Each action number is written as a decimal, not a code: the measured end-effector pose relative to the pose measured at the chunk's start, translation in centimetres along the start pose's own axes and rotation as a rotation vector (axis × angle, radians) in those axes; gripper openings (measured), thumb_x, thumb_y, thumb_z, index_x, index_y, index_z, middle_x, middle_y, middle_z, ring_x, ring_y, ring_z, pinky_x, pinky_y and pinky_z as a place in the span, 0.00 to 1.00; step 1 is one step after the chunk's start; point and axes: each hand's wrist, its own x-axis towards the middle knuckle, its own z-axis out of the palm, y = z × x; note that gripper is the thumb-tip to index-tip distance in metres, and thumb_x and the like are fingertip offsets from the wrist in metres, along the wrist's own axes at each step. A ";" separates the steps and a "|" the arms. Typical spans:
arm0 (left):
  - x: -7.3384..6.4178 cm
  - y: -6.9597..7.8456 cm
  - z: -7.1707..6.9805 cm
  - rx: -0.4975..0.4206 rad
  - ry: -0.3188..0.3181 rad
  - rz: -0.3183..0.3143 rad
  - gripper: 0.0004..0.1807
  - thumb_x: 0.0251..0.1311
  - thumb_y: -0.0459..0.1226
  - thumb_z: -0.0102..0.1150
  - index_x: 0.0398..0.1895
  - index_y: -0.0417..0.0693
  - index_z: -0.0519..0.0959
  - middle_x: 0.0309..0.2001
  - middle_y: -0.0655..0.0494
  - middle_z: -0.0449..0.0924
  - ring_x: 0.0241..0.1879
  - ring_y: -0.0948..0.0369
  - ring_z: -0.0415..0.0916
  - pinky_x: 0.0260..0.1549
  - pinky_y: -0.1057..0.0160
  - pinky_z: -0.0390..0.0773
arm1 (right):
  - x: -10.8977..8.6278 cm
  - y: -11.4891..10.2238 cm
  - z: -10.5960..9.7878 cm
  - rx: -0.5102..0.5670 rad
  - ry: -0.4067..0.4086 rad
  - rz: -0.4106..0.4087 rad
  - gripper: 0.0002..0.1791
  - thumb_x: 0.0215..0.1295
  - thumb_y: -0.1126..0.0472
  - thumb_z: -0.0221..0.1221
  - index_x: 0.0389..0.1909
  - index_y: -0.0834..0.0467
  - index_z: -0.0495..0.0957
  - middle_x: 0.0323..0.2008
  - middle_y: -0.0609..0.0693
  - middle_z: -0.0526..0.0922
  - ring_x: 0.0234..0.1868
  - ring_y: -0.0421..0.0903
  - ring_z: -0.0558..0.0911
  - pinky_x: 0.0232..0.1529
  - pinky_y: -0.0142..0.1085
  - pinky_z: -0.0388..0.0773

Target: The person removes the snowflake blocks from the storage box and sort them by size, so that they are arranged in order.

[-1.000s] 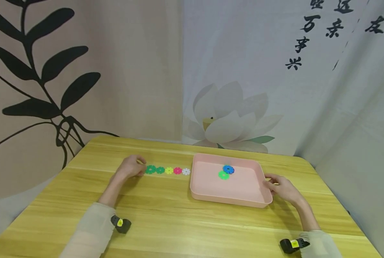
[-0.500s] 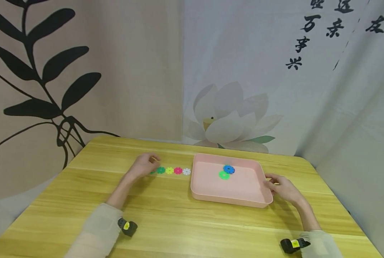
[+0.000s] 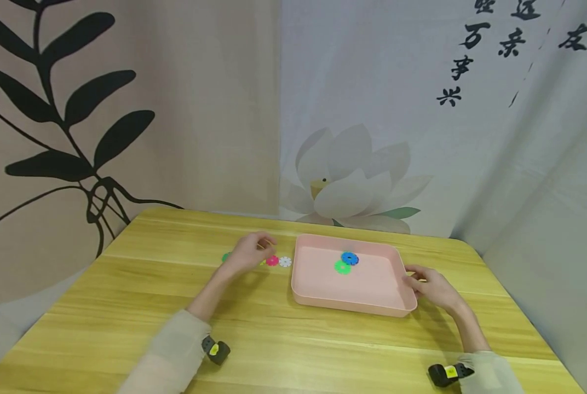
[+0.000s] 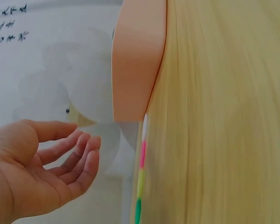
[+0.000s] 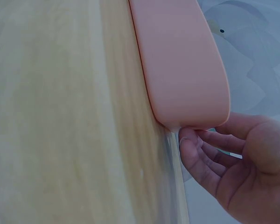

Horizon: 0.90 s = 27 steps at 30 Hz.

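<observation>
My left hand point(image 3: 254, 250) hovers above a row of snowflake-shaped plastic discs, fingers loosely bent around nothing. A white disc point(image 3: 285, 262) lies nearest the tray, then a pink disc point(image 3: 272, 261). The yellow disc point(image 4: 141, 182) and a green disc point(image 4: 138, 210) show edge-on in the left wrist view. Another green disc point(image 3: 225, 256) peeks out left of the hand. A blue disc point(image 3: 350, 258) overlaps a light green disc point(image 3: 342, 267) inside the pink tray point(image 3: 352, 307). My right hand point(image 3: 433, 286) grips the tray's right end, thumb at the rim and fingers against the outer wall.
The wooden table point(image 3: 323, 350) extends around the tray and row. Behind its far edge hangs a printed curtain point(image 3: 214, 109). A small black camera point(image 3: 217, 350) is strapped to the left wrist and another black camera point(image 3: 448, 375) to the right wrist.
My left hand has moved right along the row, from its left end to over the middle discs, covering some of them. The right hand, tray and discs stay put.
</observation>
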 end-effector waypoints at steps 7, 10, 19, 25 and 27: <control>0.7 1.9 2.5 -0.044 -0.006 0.073 0.11 0.64 0.29 0.60 0.48 0.34 0.80 0.38 0.48 0.81 0.40 0.54 0.80 0.41 0.59 0.81 | 0.0 0.1 0.0 -0.014 0.008 -0.002 0.29 0.78 0.58 0.54 0.67 0.77 0.63 0.45 0.61 0.80 0.37 0.48 0.79 0.37 0.39 0.81; 1.0 2.9 3.6 -0.057 -0.012 0.084 0.10 0.65 0.30 0.60 0.47 0.37 0.81 0.38 0.50 0.81 0.40 0.56 0.79 0.43 0.60 0.80 | 0.1 0.2 0.1 -0.014 0.011 -0.003 0.29 0.77 0.59 0.54 0.67 0.77 0.64 0.45 0.61 0.80 0.37 0.48 0.79 0.37 0.39 0.81; 2.0 4.7 7.4 -0.094 -0.060 0.132 0.08 0.65 0.28 0.61 0.45 0.35 0.81 0.40 0.49 0.81 0.40 0.56 0.79 0.46 0.60 0.81 | 0.2 0.3 0.0 -0.004 0.007 -0.006 0.29 0.78 0.59 0.54 0.67 0.77 0.63 0.45 0.61 0.80 0.37 0.48 0.79 0.36 0.38 0.81; 2.8 4.4 9.8 -0.133 -0.090 0.187 0.07 0.63 0.25 0.61 0.43 0.33 0.79 0.41 0.44 0.82 0.42 0.53 0.79 0.47 0.61 0.81 | 0.1 0.3 0.1 0.003 0.009 -0.002 0.28 0.77 0.59 0.55 0.67 0.76 0.64 0.43 0.58 0.80 0.37 0.48 0.79 0.36 0.37 0.80; 2.9 4.4 10.5 -0.127 -0.094 0.162 0.08 0.64 0.26 0.62 0.45 0.33 0.79 0.41 0.45 0.82 0.44 0.53 0.80 0.48 0.61 0.81 | 0.1 0.2 0.1 -0.001 0.009 -0.002 0.29 0.77 0.59 0.54 0.67 0.76 0.64 0.43 0.58 0.80 0.37 0.48 0.79 0.36 0.37 0.80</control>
